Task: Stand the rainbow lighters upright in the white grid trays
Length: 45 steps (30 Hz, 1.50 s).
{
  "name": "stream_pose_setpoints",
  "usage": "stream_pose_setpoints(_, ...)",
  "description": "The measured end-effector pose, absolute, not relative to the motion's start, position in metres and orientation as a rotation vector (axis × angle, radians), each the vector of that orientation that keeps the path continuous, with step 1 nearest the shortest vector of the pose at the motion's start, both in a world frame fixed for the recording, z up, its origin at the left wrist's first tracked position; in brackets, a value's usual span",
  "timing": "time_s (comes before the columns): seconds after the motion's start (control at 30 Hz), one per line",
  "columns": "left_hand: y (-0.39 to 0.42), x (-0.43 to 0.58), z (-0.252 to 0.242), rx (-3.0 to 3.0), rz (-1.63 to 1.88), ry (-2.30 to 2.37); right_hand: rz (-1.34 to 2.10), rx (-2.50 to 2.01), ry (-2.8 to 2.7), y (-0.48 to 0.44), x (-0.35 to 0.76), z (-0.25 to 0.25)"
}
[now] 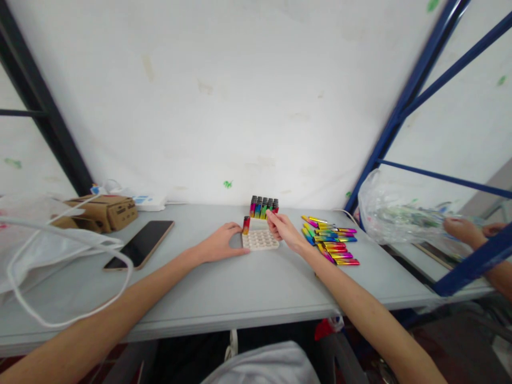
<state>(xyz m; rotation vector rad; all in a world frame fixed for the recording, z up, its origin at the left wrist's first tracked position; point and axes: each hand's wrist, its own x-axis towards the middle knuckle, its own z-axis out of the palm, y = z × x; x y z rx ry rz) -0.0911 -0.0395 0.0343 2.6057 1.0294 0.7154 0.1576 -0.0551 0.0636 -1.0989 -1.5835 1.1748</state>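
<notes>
A white tray with rows of holes [262, 241] lies on the table in front of me. One red and gold lighter [246, 225] stands upright at its back left corner. My left hand [224, 242] grips the tray's left end, thumb along the front corner and fingers at the back. Over the tray's right end, my right hand [283, 229] is closed, its fingertips pinched together; whatever they hold is hidden. Just behind stands a block of upright lighters [264, 207] in several colours with black tops. Shiny loose lighters [332, 237] lie in a pile to the right of my right hand.
To the left lie a phone [142, 244], a cardboard box [108, 210] and a white cable [132, 266] that loops above my left forearm. Blue metal posts [394, 122] stand at the right. Beyond them are a clear plastic bag [380, 208] and another person's hands [464, 230].
</notes>
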Motion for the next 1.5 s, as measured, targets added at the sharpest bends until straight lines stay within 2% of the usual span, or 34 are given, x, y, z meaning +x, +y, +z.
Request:
stream_pose_setpoints(0.27, -0.041, -0.088, 0.033, 2.595, 0.712, 1.059, 0.621, -1.279, -1.622, -0.043, 0.159, 0.048)
stream_pose_setpoints(0.5, -0.047, -0.081, 0.031, 2.594, 0.707, 1.008, 0.571, -1.258, -1.677, -0.041, 0.16, 0.047)
stream_pose_setpoints(0.73, -0.045, -0.081, 0.027, 2.606, 0.727, 0.973, 0.651, -1.121, -1.957, -0.05, 0.155, 0.048)
stream_pose_setpoints(0.93, -0.045, -0.082, 0.026, 2.606, 0.736, 0.979, 0.224, -1.021, -2.2, -0.052, 0.153, 0.048)
stream_pose_setpoints(1.27, -0.045, -0.082, 0.026, 2.614, 0.742, 0.954, 0.408, -1.039, -2.324, -0.048, 0.157, 0.046)
stream_pose_setpoints(1.37, -0.044, -0.081, 0.025, 2.617, 0.736, 0.953, 0.295, -1.019, -2.396, -0.046, 0.155, 0.043)
stream_pose_setpoints(1.5, -0.044, -0.081, 0.024, 2.633, 0.743, 0.95, -0.03, -1.181, -2.458, -0.048, 0.145, 0.04)
